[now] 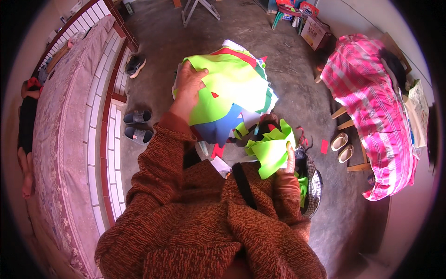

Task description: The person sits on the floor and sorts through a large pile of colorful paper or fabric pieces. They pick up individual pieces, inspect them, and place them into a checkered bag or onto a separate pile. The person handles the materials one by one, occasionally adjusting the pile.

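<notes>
A wide lime-green cloth sheet (223, 76) lies over a pile of cut cloth in front of me, with blue cloth (216, 128) and a red strip (239, 56) showing at its edges. My left hand (188, 88) grips the sheet's left side, thumb on top, its other fingers partly hidden. Nearer and to the right, a bunch of crumpled lime-green cloth pieces (274, 149) is closed in my right hand (290, 160), thumb pressed over them. Beside the right forearm sits a checked bag (315, 186) with more green cloth at its mouth.
A bed with a pink cover (69, 116) runs along the left; another person's leg (26, 172) shows at its far side. Slippers (138, 135) and a shoe (135, 66) lie beside it. Right: pink checked cloth (367, 111) over wooden furniture, sandals (343, 148), a cardboard box (316, 33).
</notes>
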Demonstrator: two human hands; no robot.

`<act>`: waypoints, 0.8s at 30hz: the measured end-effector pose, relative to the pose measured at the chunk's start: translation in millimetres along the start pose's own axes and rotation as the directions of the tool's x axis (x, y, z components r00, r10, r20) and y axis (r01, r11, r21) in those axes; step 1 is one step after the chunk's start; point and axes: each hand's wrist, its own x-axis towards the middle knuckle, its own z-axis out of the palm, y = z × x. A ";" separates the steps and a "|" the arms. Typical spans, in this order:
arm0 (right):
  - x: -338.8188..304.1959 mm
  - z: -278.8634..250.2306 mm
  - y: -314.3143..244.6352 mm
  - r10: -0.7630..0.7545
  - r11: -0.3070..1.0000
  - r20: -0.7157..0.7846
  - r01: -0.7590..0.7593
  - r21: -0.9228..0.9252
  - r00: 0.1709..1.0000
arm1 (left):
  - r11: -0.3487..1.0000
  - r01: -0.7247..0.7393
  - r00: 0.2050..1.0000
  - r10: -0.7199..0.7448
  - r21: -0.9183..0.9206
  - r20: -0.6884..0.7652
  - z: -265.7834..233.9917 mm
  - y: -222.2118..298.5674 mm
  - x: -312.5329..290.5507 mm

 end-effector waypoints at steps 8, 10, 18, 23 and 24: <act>2.6 -6.6 1.6 -0.007 1.000 -0.006 0.007 -0.014 1.000 | 0.868 -0.238 0.919 0.346 0.435 -0.188 -28.8 0.9 9.1; 0.6 -2.8 1.3 -0.013 0.999 -0.020 0.012 -0.030 1.000 | 0.581 -0.319 0.749 0.639 0.749 -0.177 -31.6 -0.7 9.6; 0.3 7.1 1.3 -0.066 0.987 -0.007 0.064 -0.144 0.998 | -0.084 -0.476 0.812 0.340 0.875 0.474 -12.2 -42.7 -1.3; 2.8 -0.4 -2.0 -0.071 0.985 -0.011 0.068 -0.161 0.997 | -0.023 -0.514 0.799 0.352 0.858 0.488 -1.0 -28.5 -11.9; 4.8 -3.8 -1.9 -0.058 0.988 -0.014 0.055 -0.144 0.998 | -0.034 -0.525 0.774 0.396 0.850 0.494 2.7 -24.8 -17.5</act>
